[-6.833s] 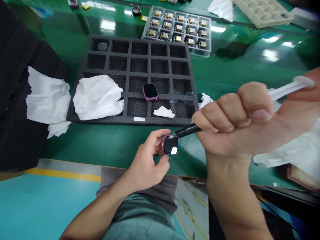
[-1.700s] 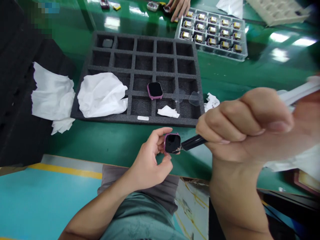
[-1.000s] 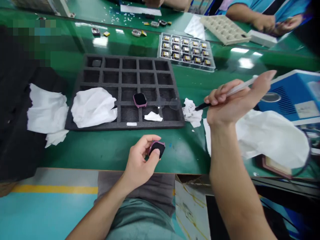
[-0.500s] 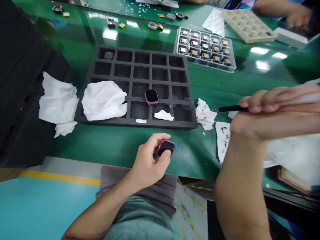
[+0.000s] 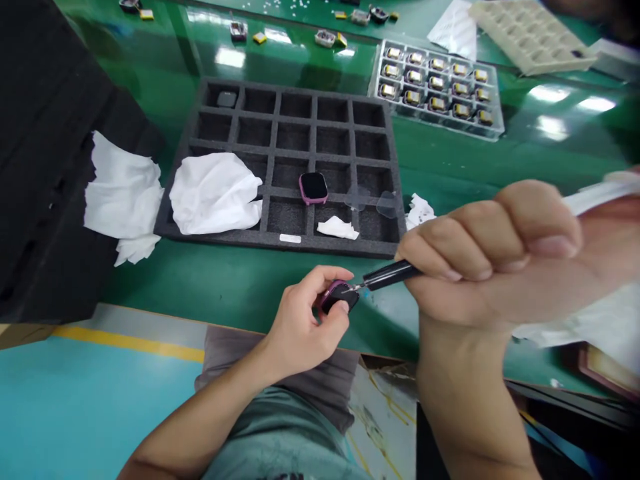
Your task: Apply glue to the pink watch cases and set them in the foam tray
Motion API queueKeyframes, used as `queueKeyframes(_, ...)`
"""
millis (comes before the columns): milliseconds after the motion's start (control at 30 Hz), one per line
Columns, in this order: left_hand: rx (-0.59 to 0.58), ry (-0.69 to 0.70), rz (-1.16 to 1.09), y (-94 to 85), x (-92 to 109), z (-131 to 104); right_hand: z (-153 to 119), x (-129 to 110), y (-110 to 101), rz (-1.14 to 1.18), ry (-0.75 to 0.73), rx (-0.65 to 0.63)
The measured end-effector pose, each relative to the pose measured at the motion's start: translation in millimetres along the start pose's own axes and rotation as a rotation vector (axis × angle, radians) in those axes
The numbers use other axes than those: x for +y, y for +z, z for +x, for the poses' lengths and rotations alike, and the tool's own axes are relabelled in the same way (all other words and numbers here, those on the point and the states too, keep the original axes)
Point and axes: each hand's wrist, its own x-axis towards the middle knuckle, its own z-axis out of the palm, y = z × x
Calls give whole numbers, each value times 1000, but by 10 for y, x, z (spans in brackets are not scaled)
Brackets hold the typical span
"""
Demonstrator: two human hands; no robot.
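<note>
Between thumb and forefinger, my left hand (image 5: pixel 303 327) grips a smartwatch case (image 5: pixel 332 293) with a pink-purple frame and a dark screen, held tilted above the bench's front edge. My right hand (image 5: pixel 480 257) is closed in a fist around a black-handled tool with a thin metal tip (image 5: pixel 393 275). Its tip meets the watch at the right side of the screen; whether it presses in I cannot tell. Something white (image 5: pixel 595 195) also sticks out of this fist. A second pink-framed smartwatch (image 5: pixel 313 187) rests on the dividers of the black foam tray (image 5: pixel 295 151).
White cloths (image 5: pixel 215 193) lie on the tray and left of it (image 5: pixel 123 190). A folded tissue (image 5: pixel 338 228) and clear films (image 5: pixel 387 205) are in front. Behind stands a clear tray (image 5: pixel 495 133) of watch parts. A black foam stack (image 5: pixel 45 167) rises at left.
My right hand has come left and inward, bringing the tool's tip from the crumpled tissue to the watch. The left hand keeps its hold. The view has shifted slightly.
</note>
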Motion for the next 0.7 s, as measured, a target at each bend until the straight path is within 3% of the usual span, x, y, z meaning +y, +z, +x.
queueKeyframes(100,3,6,14,8,3,3,-13,66,110,78,-57,-59)
queueKeyframes(333,-8,18,21,14,8,7,-63,108,-35,82,-6,-83)
queueKeyframes(700,-16,33,39,6,-3,4,-31,126,-23,166,20,-153)
